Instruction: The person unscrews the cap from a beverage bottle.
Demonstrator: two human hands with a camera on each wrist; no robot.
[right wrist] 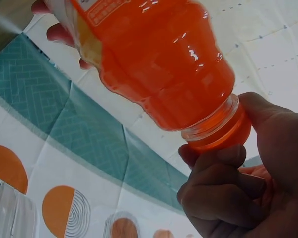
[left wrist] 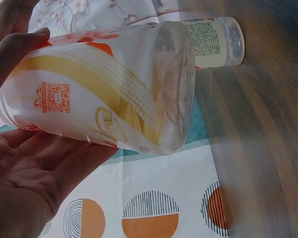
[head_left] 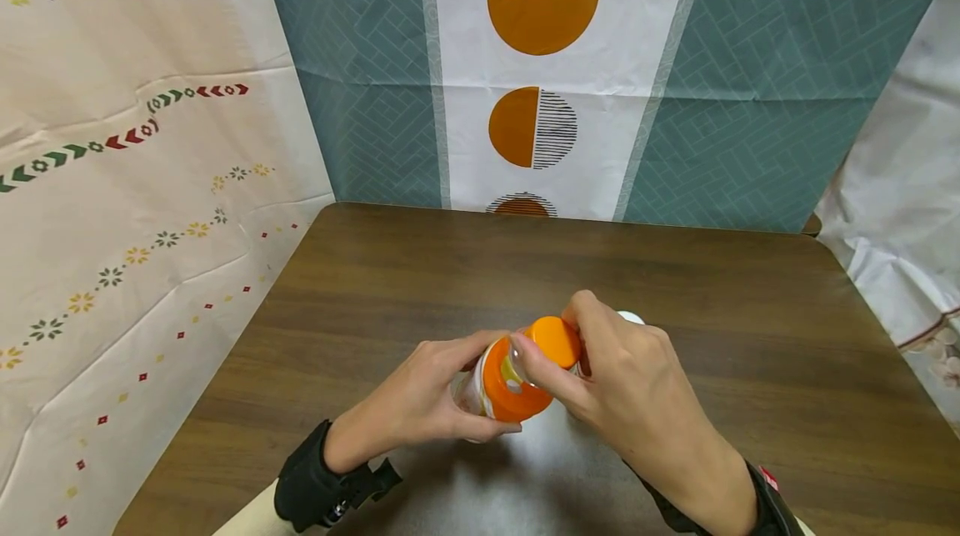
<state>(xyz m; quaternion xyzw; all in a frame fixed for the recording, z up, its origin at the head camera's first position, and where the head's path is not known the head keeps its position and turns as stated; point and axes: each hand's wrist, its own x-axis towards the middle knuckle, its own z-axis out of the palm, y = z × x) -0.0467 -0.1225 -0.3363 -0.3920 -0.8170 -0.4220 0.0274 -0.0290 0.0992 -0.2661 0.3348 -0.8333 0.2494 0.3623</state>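
Observation:
A clear plastic bottle of orange drink (head_left: 517, 390) is held tilted above the table, its white and gold label (left wrist: 89, 94) facing the left wrist camera. My left hand (head_left: 423, 403) grips the bottle round its body, thumb on one side and fingers on the other. At the neck, my right hand (head_left: 633, 373) pinches the orange cap (head_left: 555, 342) between thumb and fingers. The right wrist view shows the cap (right wrist: 221, 131) sitting at the bottle's neck, with the clear neck ring visible beside it. Whether the cap is loose, I cannot tell.
Behind my right hand stands a second container, mostly hidden, its white top (head_left: 631, 317) peeking out; the left wrist view shows its printed label (left wrist: 208, 43). The brown wooden table (head_left: 675, 278) ends at patterned cloths behind and at both sides.

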